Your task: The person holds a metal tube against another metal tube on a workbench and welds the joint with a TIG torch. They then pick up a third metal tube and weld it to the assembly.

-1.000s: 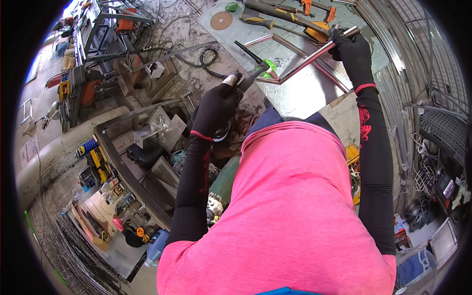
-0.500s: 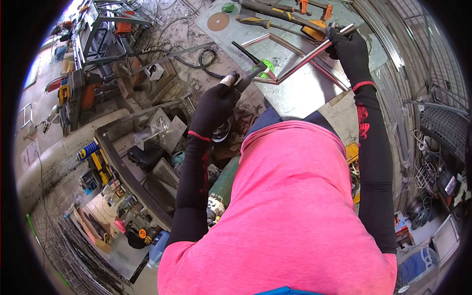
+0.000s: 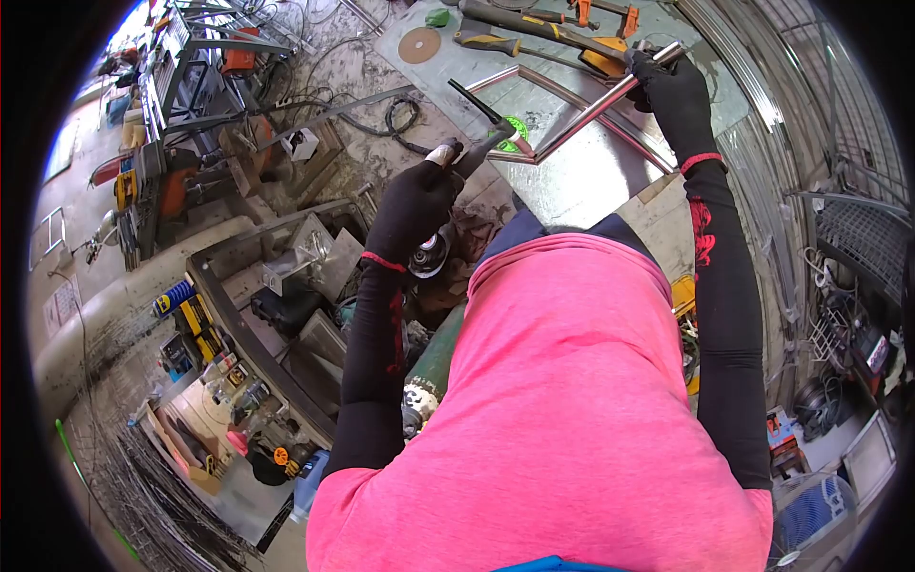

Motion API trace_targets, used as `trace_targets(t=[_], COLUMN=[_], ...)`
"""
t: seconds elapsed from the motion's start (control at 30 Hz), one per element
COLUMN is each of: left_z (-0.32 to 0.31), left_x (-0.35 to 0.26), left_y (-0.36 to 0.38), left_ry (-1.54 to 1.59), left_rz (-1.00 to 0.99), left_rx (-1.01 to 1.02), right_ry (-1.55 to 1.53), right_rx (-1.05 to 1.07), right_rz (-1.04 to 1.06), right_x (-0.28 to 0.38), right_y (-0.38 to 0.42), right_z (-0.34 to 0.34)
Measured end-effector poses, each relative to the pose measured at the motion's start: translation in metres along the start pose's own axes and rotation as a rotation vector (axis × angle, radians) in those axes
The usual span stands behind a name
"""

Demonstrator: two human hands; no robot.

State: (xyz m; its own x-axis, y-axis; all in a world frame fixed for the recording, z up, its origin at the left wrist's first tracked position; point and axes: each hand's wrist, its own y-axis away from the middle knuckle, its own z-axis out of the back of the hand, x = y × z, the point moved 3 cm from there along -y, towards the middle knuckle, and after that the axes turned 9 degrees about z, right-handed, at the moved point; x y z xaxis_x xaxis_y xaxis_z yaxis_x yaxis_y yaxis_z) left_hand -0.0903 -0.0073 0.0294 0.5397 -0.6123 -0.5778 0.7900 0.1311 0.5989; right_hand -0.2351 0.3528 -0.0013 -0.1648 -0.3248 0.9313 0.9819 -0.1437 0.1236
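My gloved left hand (image 3: 412,212) is closed round the handle of a TIG welding torch (image 3: 489,148), which has a long black back cap and a pinkish nozzle. The nozzle sits right at the near corner of a polished metal tube frame (image 3: 579,124). My gloved right hand (image 3: 675,103) grips the frame's upper tube close to its far right end. Below the frame lies a shiny metal sheet (image 3: 572,194), with a bright green round piece (image 3: 516,128) showing behind the torch.
Beyond the frame lie a hammer (image 3: 486,40), orange clamps (image 3: 624,19) and a brown disc (image 3: 418,45). A black cable (image 3: 402,116) coils left of the sheet. A metal bin (image 3: 276,329) of scraps stands at my left; long metal tubes (image 3: 753,105) line the right.
Both hands keep their grips, the torch staying at the frame corner. The view has shifted slightly; the right hand and tube end appear a little to the left.
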Motion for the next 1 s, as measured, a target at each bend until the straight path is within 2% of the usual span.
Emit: trace_targets(t=[0.07,0.13,0.23,0.3,0.33,0.37,0.47,0.67,1.0], left_z=[0.0,0.001,0.003,0.002,0.006,0.006,0.004,0.0,-0.001], left_x=[0.0,-0.006,-0.008,-0.012,-0.006,-0.006,-0.006,-0.001,0.0], left_y=[-0.001,0.0,-0.001,0.001,0.001,0.0,0.002,0.005,0.002], left_ry=[-0.032,0.071,0.039,0.067,0.028,0.043,0.063,0.127,-0.031], left_rz=[-0.052,-0.005,0.032,-0.072,0.054,0.118,0.116,0.079,-0.029], left_rx=[-0.012,0.013,0.051,-0.008,0.072,0.049,0.046,0.025,-0.018], right_ry=[-0.011,-0.022,-0.091,-0.073,-0.073,-0.067,-0.078,-0.057,-0.047], right_rx=[-0.001,-0.004,0.0,0.016,0.015,0.03,0.025,0.009,0.033], right_rz=[0.0,0.0,0.026,0.011,0.012,0.028,0.035,-0.021,-0.01], right_x=[0.002,0.002,-0.002,-0.003,-0.003,-0.003,-0.004,-0.005,-0.009], right_y=[0.001,0.002,0.0,-0.002,-0.001,-0.001,-0.002,-0.005,-0.01], right_z=[0.0,0.0,0.001,0.001,0.001,0.001,-0.001,-0.001,-0.001])
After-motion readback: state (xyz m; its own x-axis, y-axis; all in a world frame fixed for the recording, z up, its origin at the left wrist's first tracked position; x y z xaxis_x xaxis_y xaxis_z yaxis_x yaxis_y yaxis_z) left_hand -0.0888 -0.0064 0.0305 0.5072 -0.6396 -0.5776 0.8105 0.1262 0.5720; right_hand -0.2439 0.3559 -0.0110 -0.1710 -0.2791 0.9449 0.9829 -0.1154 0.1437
